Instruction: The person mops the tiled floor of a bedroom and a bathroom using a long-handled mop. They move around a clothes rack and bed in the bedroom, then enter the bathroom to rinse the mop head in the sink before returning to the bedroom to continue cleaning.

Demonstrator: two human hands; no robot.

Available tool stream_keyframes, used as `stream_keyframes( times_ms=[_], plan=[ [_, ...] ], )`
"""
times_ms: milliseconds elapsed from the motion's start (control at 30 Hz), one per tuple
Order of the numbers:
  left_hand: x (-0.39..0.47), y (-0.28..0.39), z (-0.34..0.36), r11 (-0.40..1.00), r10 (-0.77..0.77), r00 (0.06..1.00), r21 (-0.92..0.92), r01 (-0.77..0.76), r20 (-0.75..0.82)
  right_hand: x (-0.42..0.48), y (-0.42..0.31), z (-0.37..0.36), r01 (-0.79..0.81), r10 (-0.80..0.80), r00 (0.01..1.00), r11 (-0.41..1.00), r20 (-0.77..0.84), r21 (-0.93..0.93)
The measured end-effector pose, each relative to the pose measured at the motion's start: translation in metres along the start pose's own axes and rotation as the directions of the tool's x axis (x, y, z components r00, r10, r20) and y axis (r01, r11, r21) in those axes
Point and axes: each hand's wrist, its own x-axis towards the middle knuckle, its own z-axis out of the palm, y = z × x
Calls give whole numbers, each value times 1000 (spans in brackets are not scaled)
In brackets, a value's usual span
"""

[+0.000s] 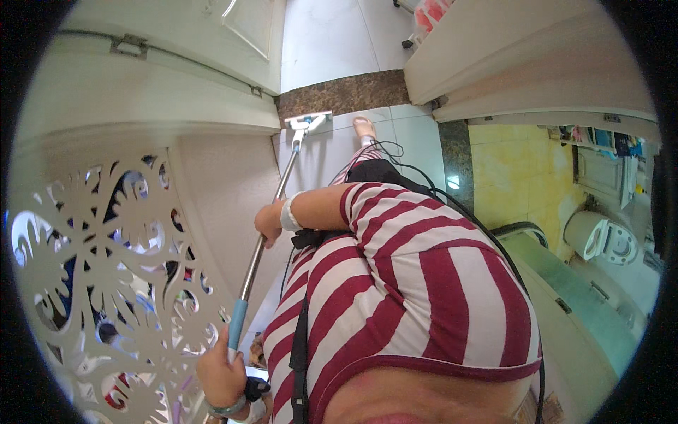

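Observation:
A long-handled floor mop or wiper with a narrow white and blue head (308,121) slants across the view. Its head rests on the tiles beside the brown stone threshold (344,93). My right hand (269,222) reaches across my body and is closed around the steel pole (256,265). Lower left, my left hand (221,371) grips the end of the handle, at the blue-grey sleeve (238,323). One foot (364,127) in a light slipper stands to the right of the head; the other foot is hidden.
A cut-out lattice screen (100,238) stands at the left, below a pale panelled door (212,32). At the right, a dark stone sill (456,159) borders a yellow-floored bathroom with a toilet (598,236). A black cable (476,222) hangs along my body. A wheeled rack (418,26) stands beyond the threshold.

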Motion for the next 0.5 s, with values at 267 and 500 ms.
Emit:
stream_keyframes(
  times_ms=[267,500],
  plan=[
    [-38,-23,60,965,21,988,-255,-59,-150,-36,-12,53,-8,12,991,999,-132,38],
    [54,30,112,944,216,948,-196,-264,-234,-80,118,80,-380,360,826,924,-434,42]
  ],
)
